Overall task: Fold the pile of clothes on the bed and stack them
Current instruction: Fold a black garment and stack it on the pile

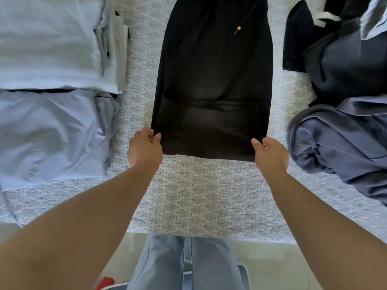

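At far left we see folded pale blue clothes (48, 91) stacked on the patterned bed (188, 195). Our left hand (144, 149) pinches the black garment (213, 84) at its near left corner, fingers curled round the hem. The garment lies flat mid-bed. Our right hand (270, 153) pinches the near right corner. At far right sits an unfolded pile of dark clothes (343, 101).
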